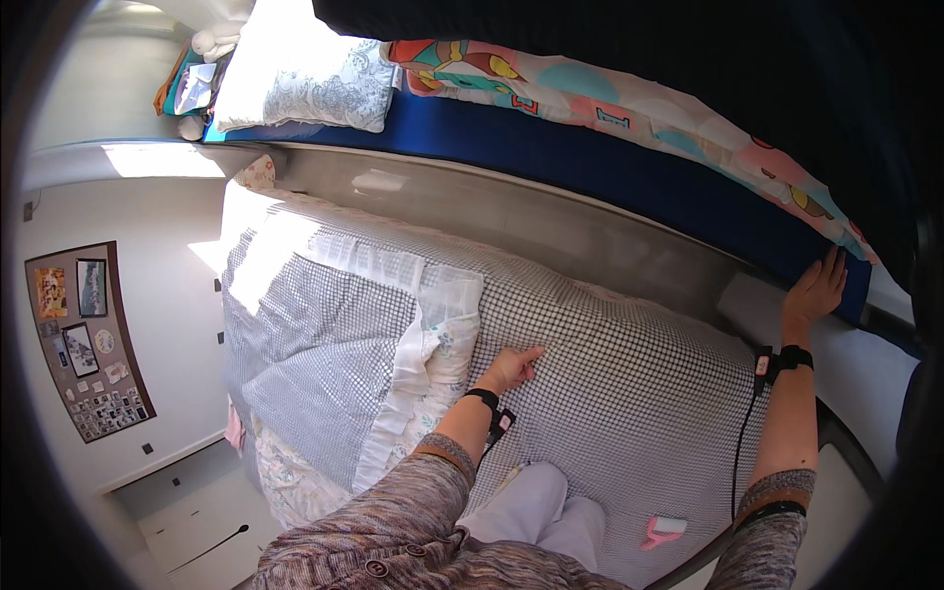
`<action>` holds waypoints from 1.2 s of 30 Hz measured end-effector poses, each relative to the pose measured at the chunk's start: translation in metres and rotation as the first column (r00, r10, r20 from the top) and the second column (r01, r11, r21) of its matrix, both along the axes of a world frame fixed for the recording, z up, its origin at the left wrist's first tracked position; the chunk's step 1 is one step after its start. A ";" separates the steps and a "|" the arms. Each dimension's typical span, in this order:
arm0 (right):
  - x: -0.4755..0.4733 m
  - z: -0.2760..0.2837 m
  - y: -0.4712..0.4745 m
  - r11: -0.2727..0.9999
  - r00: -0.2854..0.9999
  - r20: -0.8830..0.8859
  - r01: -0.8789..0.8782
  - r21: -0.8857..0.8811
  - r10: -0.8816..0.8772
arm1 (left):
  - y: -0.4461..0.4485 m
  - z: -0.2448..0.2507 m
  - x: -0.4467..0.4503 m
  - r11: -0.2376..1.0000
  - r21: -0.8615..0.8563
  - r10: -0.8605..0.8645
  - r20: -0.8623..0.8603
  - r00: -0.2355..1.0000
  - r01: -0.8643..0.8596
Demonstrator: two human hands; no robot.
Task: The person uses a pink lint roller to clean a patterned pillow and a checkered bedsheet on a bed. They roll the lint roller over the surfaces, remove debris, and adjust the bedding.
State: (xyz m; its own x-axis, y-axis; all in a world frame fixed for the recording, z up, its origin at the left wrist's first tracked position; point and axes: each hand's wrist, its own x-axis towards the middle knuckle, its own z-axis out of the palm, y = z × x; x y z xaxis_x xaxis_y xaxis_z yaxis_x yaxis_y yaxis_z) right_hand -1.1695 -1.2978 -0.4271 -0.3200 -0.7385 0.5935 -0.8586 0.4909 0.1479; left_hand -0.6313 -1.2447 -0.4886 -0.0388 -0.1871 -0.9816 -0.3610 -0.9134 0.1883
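My left hand (514, 369) rests on the gingham bed sheet (627, 369), thumb and index finger together at a bit of the cloth; whether it pinches the fabric is unclear. Far to the right, my right hand (817, 289) lies flat with fingers extended on the end of a blue mattress (516, 136), near the hem of a colourful patterned quilt (612, 103). Beside my left hand is a folded checked quilt (324, 361) with a white ruffled edge. A pink and white lint roller (664, 531) lies on the sheet near my knees.
A grey patterned pillow (332, 81) lies at the blue mattress's far left. A grey panel (487, 199) separates the two bed surfaces. Dark fabric (664, 51) hangs at the top right. A photo board (92, 339) is on the left wall. A black cable runs from my right wrist.
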 end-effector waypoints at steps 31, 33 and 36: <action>-0.028 -0.026 0.015 0.997 0.997 -0.044 -0.053 0.065 0.056 | 0.007 -0.014 0.007 0.998 -0.049 -0.037 -0.023 0.999 0.036; -0.035 -0.032 0.018 0.996 0.997 -0.053 -0.053 0.072 0.057 | 0.009 -0.017 0.008 0.998 -0.045 -0.048 -0.006 0.999 0.048; -0.043 -0.038 0.022 0.995 0.996 -0.032 -0.081 0.060 0.083 | 0.011 -0.019 0.008 0.997 -0.057 -0.056 -0.017 0.998 0.055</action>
